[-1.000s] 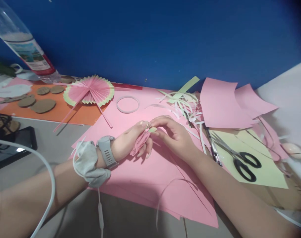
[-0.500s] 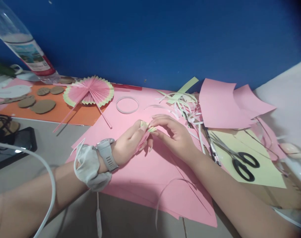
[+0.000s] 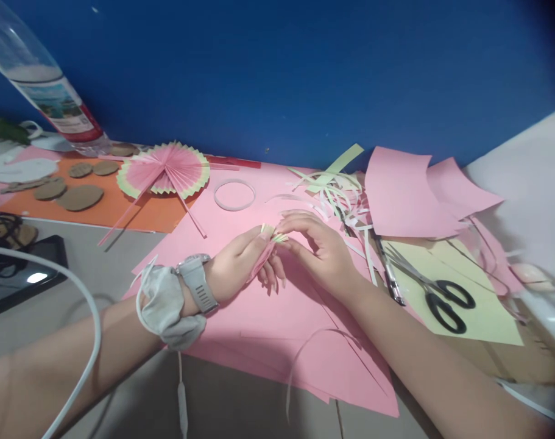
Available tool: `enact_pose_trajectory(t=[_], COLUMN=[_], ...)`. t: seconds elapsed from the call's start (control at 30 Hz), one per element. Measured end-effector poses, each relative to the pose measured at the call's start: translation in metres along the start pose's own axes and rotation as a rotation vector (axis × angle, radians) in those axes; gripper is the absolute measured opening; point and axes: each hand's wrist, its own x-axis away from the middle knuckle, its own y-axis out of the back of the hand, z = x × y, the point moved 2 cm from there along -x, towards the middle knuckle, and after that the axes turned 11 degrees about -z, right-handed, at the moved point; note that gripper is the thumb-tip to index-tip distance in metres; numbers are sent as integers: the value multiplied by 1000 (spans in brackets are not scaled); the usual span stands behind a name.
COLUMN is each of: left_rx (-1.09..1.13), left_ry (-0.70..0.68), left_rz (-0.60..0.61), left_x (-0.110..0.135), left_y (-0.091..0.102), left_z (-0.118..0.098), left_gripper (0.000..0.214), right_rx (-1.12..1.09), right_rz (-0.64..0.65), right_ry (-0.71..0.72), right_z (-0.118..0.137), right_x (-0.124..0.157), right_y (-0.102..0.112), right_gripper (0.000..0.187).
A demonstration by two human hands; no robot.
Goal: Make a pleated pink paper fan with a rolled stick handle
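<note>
A folded pink paper fan (image 3: 261, 261) with a pale green pleated edge is held over the pink paper sheets (image 3: 222, 317). My left hand (image 3: 240, 256) grips it between thumb and palm, with its other fingers stretched out below. At the green end, my right hand (image 3: 317, 247) pinches the pleats between thumb and fingertips. Much of the folded paper is hidden by the left hand. A finished-looking pink and green paper fan (image 3: 164, 167), spread round with two paper sticks, lies behind to the left. Close by it rests a thin ring (image 3: 234, 194).
Scissors (image 3: 435, 292) lie on pale green paper (image 3: 487, 323) at right, beside a craft knife (image 3: 389, 274). Paper strips (image 3: 336, 189) and curved pink sheets (image 3: 396, 192) sit behind. A bottle (image 3: 62, 103), cardboard discs (image 3: 80, 197) and a phone (image 3: 25, 277) are at left.
My left fingers beneath the folded fan have stretched out and show more. My right hand keeps its pinch at the green end. The view has shifted slightly.
</note>
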Motion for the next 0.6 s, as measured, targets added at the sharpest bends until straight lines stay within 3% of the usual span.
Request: enact_pose_trajectory(t=[0.6], left_rx=[-17], left_ry=[-8], left_rz=[-47], left_x=[-1], left_y=[0], left_z=[2], left_gripper=[35], right_rx=[32], right_rz=[1], right_ry=[0], right_z=[1], right_x=[0], right_y=[-2], right_gripper=[12])
